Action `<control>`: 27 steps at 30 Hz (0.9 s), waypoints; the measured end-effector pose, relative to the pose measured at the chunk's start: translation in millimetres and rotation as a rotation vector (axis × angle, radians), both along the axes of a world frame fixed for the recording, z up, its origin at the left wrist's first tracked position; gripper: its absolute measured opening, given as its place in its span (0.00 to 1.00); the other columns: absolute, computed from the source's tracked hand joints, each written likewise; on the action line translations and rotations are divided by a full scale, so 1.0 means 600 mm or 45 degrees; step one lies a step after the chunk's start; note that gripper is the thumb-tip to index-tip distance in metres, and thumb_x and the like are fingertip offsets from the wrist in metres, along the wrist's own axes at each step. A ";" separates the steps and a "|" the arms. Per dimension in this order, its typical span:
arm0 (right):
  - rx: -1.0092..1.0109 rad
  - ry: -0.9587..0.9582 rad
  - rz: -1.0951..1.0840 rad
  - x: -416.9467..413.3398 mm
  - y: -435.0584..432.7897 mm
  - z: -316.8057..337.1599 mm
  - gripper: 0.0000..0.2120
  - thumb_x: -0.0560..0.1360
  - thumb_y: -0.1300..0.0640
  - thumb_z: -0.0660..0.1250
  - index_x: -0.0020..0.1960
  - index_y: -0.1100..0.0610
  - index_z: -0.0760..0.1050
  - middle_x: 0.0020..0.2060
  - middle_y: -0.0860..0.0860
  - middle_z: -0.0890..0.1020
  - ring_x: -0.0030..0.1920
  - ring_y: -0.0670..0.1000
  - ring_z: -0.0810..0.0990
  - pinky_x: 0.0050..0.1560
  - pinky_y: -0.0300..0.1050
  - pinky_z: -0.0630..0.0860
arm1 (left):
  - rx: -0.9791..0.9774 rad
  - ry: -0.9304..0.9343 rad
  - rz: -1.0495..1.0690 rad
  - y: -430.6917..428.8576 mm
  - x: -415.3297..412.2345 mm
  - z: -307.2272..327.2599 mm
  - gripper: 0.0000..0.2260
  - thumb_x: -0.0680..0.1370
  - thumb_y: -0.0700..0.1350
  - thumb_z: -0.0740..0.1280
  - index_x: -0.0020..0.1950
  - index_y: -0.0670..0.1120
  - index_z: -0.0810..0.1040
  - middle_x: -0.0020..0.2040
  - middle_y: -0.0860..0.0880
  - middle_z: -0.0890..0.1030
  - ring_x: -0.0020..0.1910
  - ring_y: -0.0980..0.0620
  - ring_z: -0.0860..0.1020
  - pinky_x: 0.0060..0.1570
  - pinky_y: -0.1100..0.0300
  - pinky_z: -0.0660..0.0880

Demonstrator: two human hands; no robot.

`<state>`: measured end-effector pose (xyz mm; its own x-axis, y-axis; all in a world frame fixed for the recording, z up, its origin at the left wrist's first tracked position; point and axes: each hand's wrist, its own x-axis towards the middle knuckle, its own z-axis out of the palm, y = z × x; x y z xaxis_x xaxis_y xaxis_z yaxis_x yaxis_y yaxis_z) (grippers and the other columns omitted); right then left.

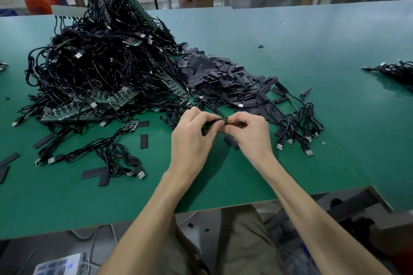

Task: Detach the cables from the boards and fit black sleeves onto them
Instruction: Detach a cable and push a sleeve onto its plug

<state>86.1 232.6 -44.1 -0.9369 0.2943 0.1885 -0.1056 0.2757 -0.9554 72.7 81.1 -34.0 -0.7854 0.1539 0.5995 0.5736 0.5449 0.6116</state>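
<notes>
Cable board, small and green, is sitting between your two hands just above the table, near its front edge. Your right hand is pinching the board's end with curled fingers. Your left hand is gripping the black sleeve that is covering its other end. Its long axis is running left to right, tilting up slightly toward your right hand.

Printing on the boards is too small to read.

Beyond your left hand, a tangled pile of cables and boards is spreading toward the table's left side. A heap of black sleeves is lying just beyond your fingers, touching that pile. Coiled USB cables are lying just right of your right hand. Open green surface is stretching from there to a small cable bundle at the right edge. The table's front edge is passing under your forearms.
</notes>
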 end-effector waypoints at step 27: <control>0.102 0.174 0.123 0.007 -0.010 -0.011 0.05 0.75 0.62 0.75 0.45 0.56 0.81 0.37 0.48 0.83 0.36 0.42 0.77 0.40 0.36 0.76 | 0.133 -0.017 -0.010 -0.011 -0.001 -0.013 0.03 0.79 0.46 0.73 0.50 0.47 0.83 0.44 0.55 0.78 0.43 0.56 0.78 0.42 0.57 0.76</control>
